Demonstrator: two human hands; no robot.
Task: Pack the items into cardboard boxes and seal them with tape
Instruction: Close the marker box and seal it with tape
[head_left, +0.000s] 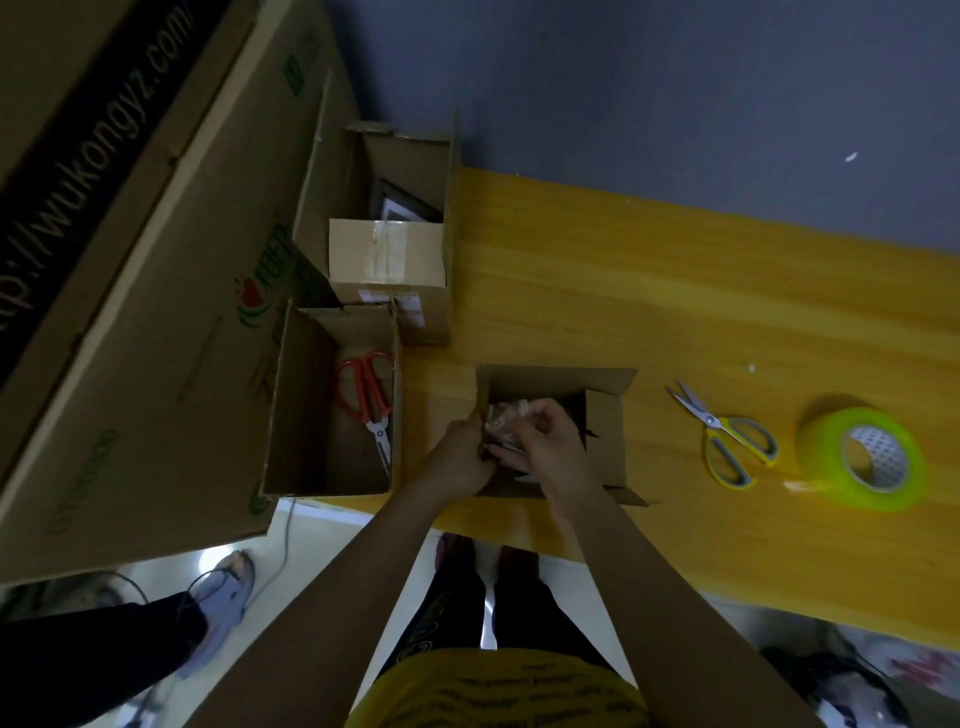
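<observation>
I see both hands over the small open box (605, 441) at the table (675, 291) front edge. L hand (462, 457) and R hand (545, 436) both pinch a crinkly clear packet (506, 415) just inside the box. Yellow scissors (727, 436) and tape roll (862, 457) lie to the right, apart from the box.

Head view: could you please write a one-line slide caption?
Both hands tuck a clear-wrapped item into an open cardboard box; scissors and tape roll lie alongside.
</observation>
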